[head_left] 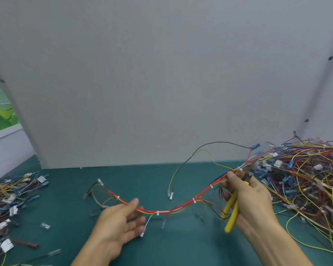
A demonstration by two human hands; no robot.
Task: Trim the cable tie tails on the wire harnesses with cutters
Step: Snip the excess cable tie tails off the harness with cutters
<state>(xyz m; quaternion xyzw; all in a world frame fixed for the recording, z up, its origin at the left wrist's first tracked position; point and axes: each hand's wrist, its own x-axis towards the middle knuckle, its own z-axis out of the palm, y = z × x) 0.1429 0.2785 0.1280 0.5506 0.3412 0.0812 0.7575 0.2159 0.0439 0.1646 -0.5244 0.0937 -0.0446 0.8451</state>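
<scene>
A wire harness (179, 206) of red, yellow and black wires sags above the green mat between my two hands. White cable ties ring it, one (158, 212) near my left hand and one (194, 200) further right. My left hand (121, 223) holds the harness low at the middle, thumb on top, fingers blurred below it. My right hand (250, 196) grips yellow-handled cutters (232, 212) and also pinches the harness with thumb and forefinger. The cutter jaws (248, 172) point up beside a white tie (239, 168).
A big tangled pile of harnesses (306, 175) fills the right side of the green mat (69, 223). A smaller pile (10, 200) lies at the left edge. A grey wall panel (161, 83) stands close behind. Loose connectors (45, 225) dot the mat.
</scene>
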